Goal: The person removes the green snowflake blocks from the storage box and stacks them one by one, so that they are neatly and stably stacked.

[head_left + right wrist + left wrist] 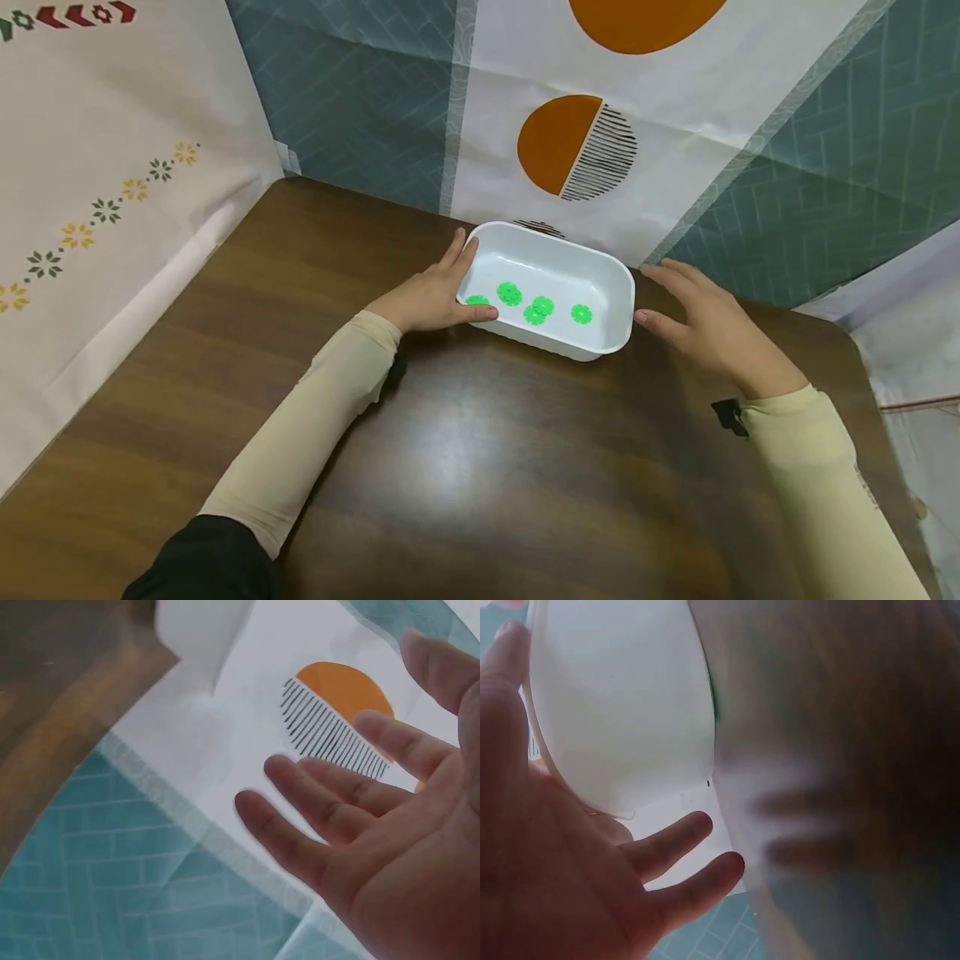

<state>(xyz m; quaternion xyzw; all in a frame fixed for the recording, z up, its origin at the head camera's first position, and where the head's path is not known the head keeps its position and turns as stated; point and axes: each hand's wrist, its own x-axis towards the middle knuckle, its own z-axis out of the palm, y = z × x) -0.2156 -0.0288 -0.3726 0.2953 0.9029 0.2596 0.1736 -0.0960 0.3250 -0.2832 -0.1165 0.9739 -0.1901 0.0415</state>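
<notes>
A white plastic tub [555, 335] sits by the wall at the far side of the table, with several bright green scalloped discs [509, 293] on its floor. My left hand [438, 292] is at the tub's left end, thumb along the front rim and fingertips by the back left corner. In the left wrist view, the left hand's fingers [671, 844] extend fairly straight beside the white tub wall [622, 705]. Just off the tub's right end, my right hand [697, 321] has its fingers spread and holds nothing. The right wrist view shows those fingers [322, 802] apart from the tub [199, 637].
The brown wooden table [450, 467] stretches toward me. Behind the tub rises a wall covering [360, 108] with green panels and a white strip of orange circles. A white patterned cloth [112, 208] borders the left edge.
</notes>
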